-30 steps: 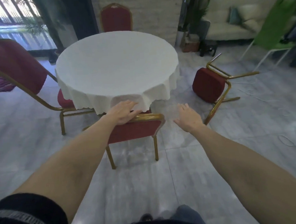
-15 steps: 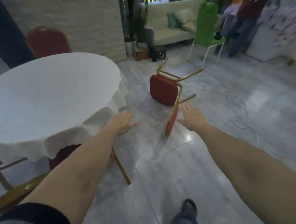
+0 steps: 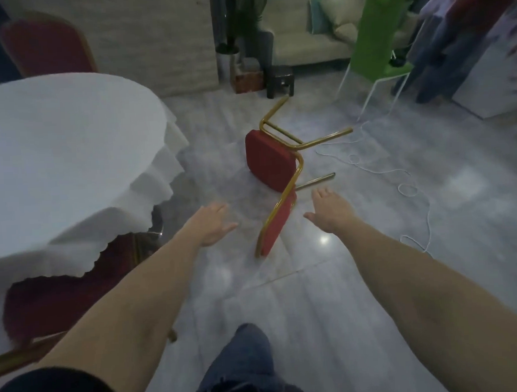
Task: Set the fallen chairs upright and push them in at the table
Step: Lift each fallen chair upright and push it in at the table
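Lying sideways: fallen chair (image 3: 270, 162) | white cable (image 3: 400, 173) beside | table (image 3: 54, 152) left

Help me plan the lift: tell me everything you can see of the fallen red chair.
The fallen chair lies tipped over on the grey tiled floor, right of the round white-clothed table. It has a red padded seat and backrest on a gold, metal-looking tube frame. The backrest points toward the person, its lower edge on the floor; the legs stick out away and to the right. A white cable trails beside it. Both open hands, left hand and right hand, flank the backrest without touching.
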Demonstrator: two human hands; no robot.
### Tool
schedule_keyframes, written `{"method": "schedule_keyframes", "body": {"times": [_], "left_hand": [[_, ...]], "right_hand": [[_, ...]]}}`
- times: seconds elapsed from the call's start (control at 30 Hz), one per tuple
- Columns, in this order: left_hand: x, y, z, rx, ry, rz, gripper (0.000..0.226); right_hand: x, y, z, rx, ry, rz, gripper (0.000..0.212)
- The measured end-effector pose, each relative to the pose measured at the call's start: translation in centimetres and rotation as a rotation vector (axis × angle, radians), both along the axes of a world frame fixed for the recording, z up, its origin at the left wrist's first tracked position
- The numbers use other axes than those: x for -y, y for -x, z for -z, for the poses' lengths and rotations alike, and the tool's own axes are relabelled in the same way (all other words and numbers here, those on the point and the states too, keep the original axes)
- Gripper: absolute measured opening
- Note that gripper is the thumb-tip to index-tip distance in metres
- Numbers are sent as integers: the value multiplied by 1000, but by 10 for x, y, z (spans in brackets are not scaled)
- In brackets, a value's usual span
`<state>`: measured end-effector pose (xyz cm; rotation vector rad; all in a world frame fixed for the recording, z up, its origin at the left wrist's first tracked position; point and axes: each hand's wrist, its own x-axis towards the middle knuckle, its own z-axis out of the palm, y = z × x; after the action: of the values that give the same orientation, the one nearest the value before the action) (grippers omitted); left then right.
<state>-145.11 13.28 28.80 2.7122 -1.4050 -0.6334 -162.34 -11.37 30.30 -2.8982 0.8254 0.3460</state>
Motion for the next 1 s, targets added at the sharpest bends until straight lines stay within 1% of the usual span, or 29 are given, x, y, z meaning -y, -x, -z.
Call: {"method": "schedule_keyframes", "body": {"times": [0.17,0.27,0.37,0.5,0.57,0.77,0.87,0.93,1.0], "left_hand": [[66,-44,40,-23,-42,-57,73],[107,-74,67,-118,-90,-125,76],[144,-95,82,-185,-121,-166,71],[186,-119,94,-197,-158,-201,70],[200,-126,102,-229,-166,-238,68],[230,-126,141,-322,-154,-497,67],[244,-119,175,-332,-150,-611,67],[254,-114,204,-375,-138,-690,67],[263,-107,238,-388,-134,-734,69]], "right_hand": [[77,-52,31,-64,-27,-49,69],[124,-94,54,-130,-63,-104,70],[160,-132,70,-189,-60,-166,69],[199,-176,89,-230,-105,-243,67],[215,-197,101,-279,-115,-304,69],[255,-255,154,-398,-152,-576,66],[271,-282,192,-444,-126,-733,62],[280,-297,224,-490,-116,-794,62],[288,-305,259,-494,-87,-861,62]]}}
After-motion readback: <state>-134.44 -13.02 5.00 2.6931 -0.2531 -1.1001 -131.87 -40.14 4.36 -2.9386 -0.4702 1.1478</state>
